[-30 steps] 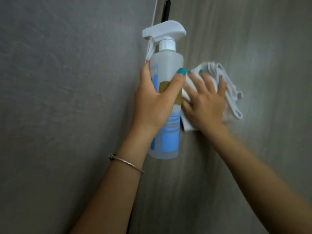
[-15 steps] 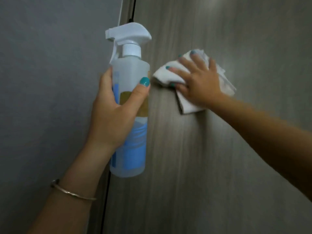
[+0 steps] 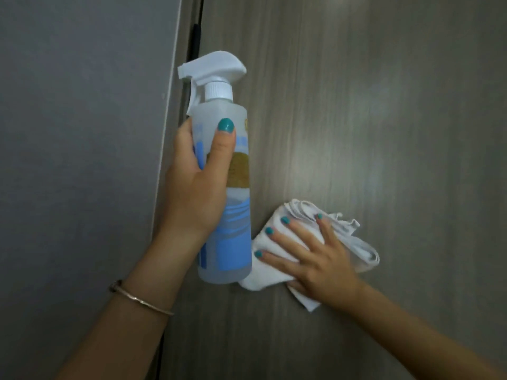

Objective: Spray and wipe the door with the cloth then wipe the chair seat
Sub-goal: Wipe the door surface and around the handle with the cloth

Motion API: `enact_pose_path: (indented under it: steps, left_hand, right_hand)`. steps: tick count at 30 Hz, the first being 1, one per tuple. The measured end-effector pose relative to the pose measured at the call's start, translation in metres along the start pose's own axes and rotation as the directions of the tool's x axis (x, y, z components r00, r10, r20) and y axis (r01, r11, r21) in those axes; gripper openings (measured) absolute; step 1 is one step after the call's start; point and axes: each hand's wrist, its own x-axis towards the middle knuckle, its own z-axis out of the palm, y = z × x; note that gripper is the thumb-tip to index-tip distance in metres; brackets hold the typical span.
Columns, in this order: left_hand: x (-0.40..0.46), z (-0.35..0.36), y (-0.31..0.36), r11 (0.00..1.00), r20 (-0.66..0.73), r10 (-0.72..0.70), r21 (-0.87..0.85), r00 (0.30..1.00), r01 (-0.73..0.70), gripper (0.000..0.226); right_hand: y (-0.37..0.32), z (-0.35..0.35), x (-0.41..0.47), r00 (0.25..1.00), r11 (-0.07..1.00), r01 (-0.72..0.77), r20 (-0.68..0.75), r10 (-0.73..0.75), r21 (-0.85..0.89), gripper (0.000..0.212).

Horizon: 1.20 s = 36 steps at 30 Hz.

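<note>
The grey wood-grain door (image 3: 356, 105) fills the right of the head view. My left hand (image 3: 194, 187) grips a clear spray bottle (image 3: 233, 242) with a blue label and white trigger head, held upright in front of the door's left edge. My right hand (image 3: 318, 256) lies flat with straight, spread fingers on a crumpled white cloth (image 3: 362, 248), pressing it against the door just right of the bottle's base. The chair is out of view.
A plain grey wall (image 3: 76, 160) takes up the left side. A dark gap (image 3: 196, 37) runs down between the wall and the door's edge. A thin metal bangle (image 3: 137, 298) sits on my left wrist.
My right hand has slid the cloth down the door, from level with the bottle's neck to level with its base. The left hand keeps the bottle upright.
</note>
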Motion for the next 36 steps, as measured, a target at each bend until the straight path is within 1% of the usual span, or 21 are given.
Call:
enact_pose_path:
  steps: [1,2,3,4,6,7,8,10,12,13,14,15,18,20,22,24,25,27,29,33,36]
  left_hand:
    - [0.0,0.002,0.002,1.0,0.011,-0.022,-0.016,1.0,0.023,0.022]
    - [0.001,0.003,0.003,0.999,0.022,-0.038,-0.028,0.999,0.038,0.022]
    - [0.002,0.004,0.005,0.999,0.03,-0.048,-0.022,0.998,0.049,0.026]
    - [0.004,0.005,0.007,0.999,0.042,-0.048,-0.005,0.998,0.049,0.038]
    - [0.006,0.007,0.008,0.999,0.054,-0.039,0.021,0.998,0.038,0.073]
    - [0.007,0.009,0.008,0.999,0.047,-0.034,0.024,0.998,0.033,0.081]
    - [0.006,0.011,0.007,0.999,0.033,-0.027,0.029,0.999,0.026,0.079]
    - [0.004,0.016,0.002,0.997,-0.001,-0.026,0.066,1.0,0.026,0.06]
    - [0.0,0.02,-0.005,0.995,-0.029,-0.026,0.097,0.999,0.029,0.047]
    - [-0.002,0.022,-0.009,0.994,-0.033,-0.026,0.107,0.999,0.029,0.045]
    - [-0.004,0.024,-0.012,0.993,-0.035,-0.028,0.114,0.999,0.032,0.046]
    - [-0.006,0.026,-0.014,0.992,-0.041,-0.032,0.117,0.999,0.037,0.047]
    - [-0.007,0.033,-0.02,0.994,-0.056,-0.048,0.095,0.997,0.053,0.048]
    - [-0.009,0.038,-0.021,0.994,-0.057,-0.051,0.092,0.997,0.056,0.049]
    - [-0.012,0.043,-0.018,0.996,-0.045,-0.056,0.069,0.997,0.059,0.053]
    - [-0.016,0.05,-0.012,0.997,-0.031,-0.071,0.023,0.997,0.072,0.057]
    - [-0.017,0.053,-0.01,0.997,-0.022,-0.077,0.01,0.997,0.077,0.057]
    - [-0.017,0.059,-0.003,0.997,0.001,-0.071,0.003,0.997,0.071,0.054]
    - [-0.015,0.061,0.004,0.999,0.028,-0.038,0.012,0.999,0.038,0.056]
    - [-0.007,0.058,0.012,1.0,0.1,0.004,0.018,0.995,-0.006,0.06]
    - [-0.007,0.059,0.007,1.0,0.068,-0.024,0.004,0.997,0.024,0.054]
  right_hand:
    - [0.016,-0.001,0.003,1.0,1.0,0.013,0.002,-0.013,-0.004,0.047]
    - [0.036,-0.003,0.012,1.0,1.0,-0.015,-0.005,0.015,-0.025,0.047]
    - [0.061,-0.004,0.025,0.997,0.995,-0.081,-0.021,0.08,-0.057,0.047]
    - [0.087,-0.006,0.04,0.986,0.982,-0.167,-0.031,0.165,-0.084,0.047]
    - [0.137,-0.011,0.071,0.947,0.94,-0.321,-0.05,0.317,-0.116,0.049]
    - [0.156,-0.015,0.085,0.922,0.915,-0.386,-0.048,0.383,-0.114,0.05]
    - [0.17,-0.017,0.098,0.891,0.886,-0.454,-0.045,0.452,-0.095,0.052]
    - [0.182,-0.019,0.117,0.798,0.797,-0.603,-0.049,0.601,-0.045,0.054]
    - [0.173,-0.017,0.127,0.699,0.699,-0.715,-0.048,0.714,-0.012,0.053]
    - [0.162,-0.014,0.126,0.671,0.672,-0.741,-0.043,0.74,-0.001,0.053]
    - [0.149,-0.011,0.12,0.671,0.672,-0.741,-0.043,0.74,0.004,0.054]
    - [0.134,-0.008,0.11,0.697,0.699,-0.716,-0.065,0.714,0.006,0.054]
    - [0.082,-0.003,0.054,0.819,0.827,-0.562,-0.15,0.554,-0.01,0.055]
    - [0.037,-0.001,0.003,0.87,0.877,-0.481,-0.14,0.473,-0.026,0.056]
    - [-0.004,0.0,-0.047,0.895,0.899,-0.437,-0.11,0.432,-0.028,0.054]
    - [-0.026,-0.002,-0.079,0.92,0.919,-0.391,-0.054,0.389,-0.04,0.053]
    - [-0.027,-0.002,-0.087,0.935,0.934,-0.354,-0.028,0.353,-0.037,0.052]
    - [-0.008,-0.005,-0.082,0.953,0.953,-0.304,-0.003,0.304,-0.013,0.049]
    - [0.03,-0.009,-0.06,0.943,0.943,-0.332,-0.015,0.332,-0.012,0.049]
    - [0.147,-0.018,0.01,0.857,0.857,-0.514,-0.052,0.513,-0.021,0.054]
    - [0.207,-0.027,0.046,0.795,0.795,-0.607,-0.02,0.606,-0.018,0.058]
